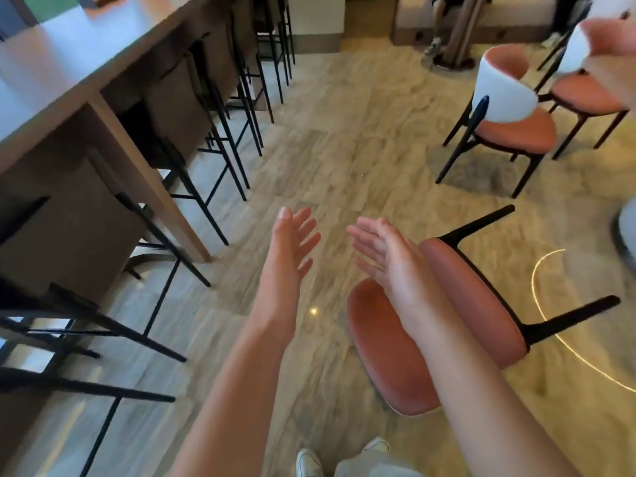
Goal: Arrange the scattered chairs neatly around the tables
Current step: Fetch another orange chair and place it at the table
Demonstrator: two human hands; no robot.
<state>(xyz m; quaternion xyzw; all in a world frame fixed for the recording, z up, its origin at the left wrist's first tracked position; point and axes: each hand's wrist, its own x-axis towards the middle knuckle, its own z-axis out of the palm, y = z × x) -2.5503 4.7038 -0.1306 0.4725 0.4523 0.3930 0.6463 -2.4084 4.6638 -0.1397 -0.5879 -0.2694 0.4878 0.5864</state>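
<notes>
A terracotta-cushioned chair (457,304) lies tipped on its side on the floor at lower right, its black legs pointing right. My right hand (382,249) hovers open above its seat edge, fingers spread, touching nothing. My left hand (292,242) is open too, held out over bare floor to the left of the fallen chair. Two upright chairs with white backs and terracotta seats stand at the upper right, one (506,108) nearer and another (585,80) behind it. A long wooden counter table (103,74) runs along the left.
Several black-legged bar stools (213,108) are tucked under the counter. Another person's hand (616,46) shows blurred at the top right corner. Seated people's legs (447,25) are at the back. A round table base (626,232) sits at the right edge. Marble floor lies between.
</notes>
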